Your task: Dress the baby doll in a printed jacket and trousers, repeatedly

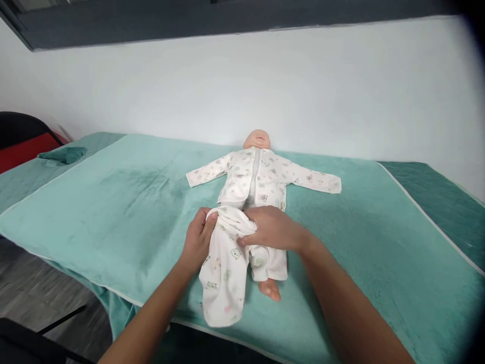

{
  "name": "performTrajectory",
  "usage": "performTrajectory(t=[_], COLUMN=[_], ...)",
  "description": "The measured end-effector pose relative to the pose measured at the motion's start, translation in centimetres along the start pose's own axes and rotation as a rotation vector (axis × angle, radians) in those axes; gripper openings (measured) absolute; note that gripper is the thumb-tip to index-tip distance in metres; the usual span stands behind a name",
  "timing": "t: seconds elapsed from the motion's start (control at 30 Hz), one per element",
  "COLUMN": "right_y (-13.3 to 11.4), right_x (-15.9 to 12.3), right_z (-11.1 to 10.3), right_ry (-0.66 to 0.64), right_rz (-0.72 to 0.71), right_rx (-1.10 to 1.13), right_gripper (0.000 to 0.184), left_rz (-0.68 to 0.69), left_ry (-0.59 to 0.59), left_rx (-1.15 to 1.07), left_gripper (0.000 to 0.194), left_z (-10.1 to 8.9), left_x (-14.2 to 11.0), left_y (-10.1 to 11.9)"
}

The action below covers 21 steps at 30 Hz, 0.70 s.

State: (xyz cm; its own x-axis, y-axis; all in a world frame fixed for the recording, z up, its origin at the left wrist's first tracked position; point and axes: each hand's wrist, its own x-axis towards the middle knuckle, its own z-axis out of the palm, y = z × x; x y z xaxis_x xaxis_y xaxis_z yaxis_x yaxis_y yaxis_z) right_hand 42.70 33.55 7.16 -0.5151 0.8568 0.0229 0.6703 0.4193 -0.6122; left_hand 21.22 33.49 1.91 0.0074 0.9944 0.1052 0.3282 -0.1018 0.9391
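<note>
Left of the baby doll [258,139], a dark green cloth piece [62,154] lies on the teal cover [113,187]. At the doll's lower body, the left hand [197,237] pinches the near side of the printed pants [223,273] — thumb on top — and the right hand [269,227] grips their gathered waist. Right of these, the doll's bare foot [270,289] shows below the other pant leg [270,263].
</note>
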Motion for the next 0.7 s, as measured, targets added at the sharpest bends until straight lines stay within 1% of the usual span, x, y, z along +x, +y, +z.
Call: performTrajectory(t=[0.1,0.17,0.27,0.3,0.33,0.4,0.43,0.5,0.63,0.7], right_y=[-0.1,-0.1,-0.4,-0.5,-0.6,-1.0,-1.2,-1.5,-1.5,-1.3], right_x=[-0.2,-0.3,-0.4,-0.4,-0.4,-0.3,-0.3,-0.2,0.0,0.0], right_z=[0.0,0.1,0.5,0.6,0.7,0.9,0.9,1.1,1.5,1.7], right_ry=[-0.037,-0.055,-0.072,-0.071,-0.069,-0.066,-0.066,-0.066,-0.022,0.007], right_rz=[-0.028,-0.04,-0.053,-0.058,-0.056,-0.033,-0.015,0.012,-0.015,-0.021], right_rx=[-0.042,-0.103,-0.188,-0.208,-0.226,-0.26,-0.275,-0.299,-0.345,-0.356], right_gripper=[0.027,0.032,0.034,0.032,0.03,0.024,0.021,0.015,0.017,0.018], left_rz=[-0.076,-0.117,-0.12,-0.11,-0.099,-0.082,-0.081,-0.095,-0.113,-0.11], left_ry=[-0.067,-0.135,-0.3,-0.361,-0.415,-0.479,-0.486,-0.472,-0.427,-0.414], left_rx=[0.014,0.005,0.027,0.071,0.135,0.277,0.335,0.409,0.488,0.457], left_gripper=[0.035,0.032,0.025,0.027,0.034,0.048,0.051,0.047,0.019,0.013], left_z=[-0.6,-1.5,-3.2,-3.7,-4.2,-4.5,-4.5,-4.0,-2.8,-2.4], left_x=[-1.0,-2.1,-3.2,-3.4,-3.6,-3.7,-3.6,-3.5,-2.9,-2.5], left_y=[-0.4,-0.5,-0.1,0.1,0.4,1.1,1.4,1.8,2.1,1.9])
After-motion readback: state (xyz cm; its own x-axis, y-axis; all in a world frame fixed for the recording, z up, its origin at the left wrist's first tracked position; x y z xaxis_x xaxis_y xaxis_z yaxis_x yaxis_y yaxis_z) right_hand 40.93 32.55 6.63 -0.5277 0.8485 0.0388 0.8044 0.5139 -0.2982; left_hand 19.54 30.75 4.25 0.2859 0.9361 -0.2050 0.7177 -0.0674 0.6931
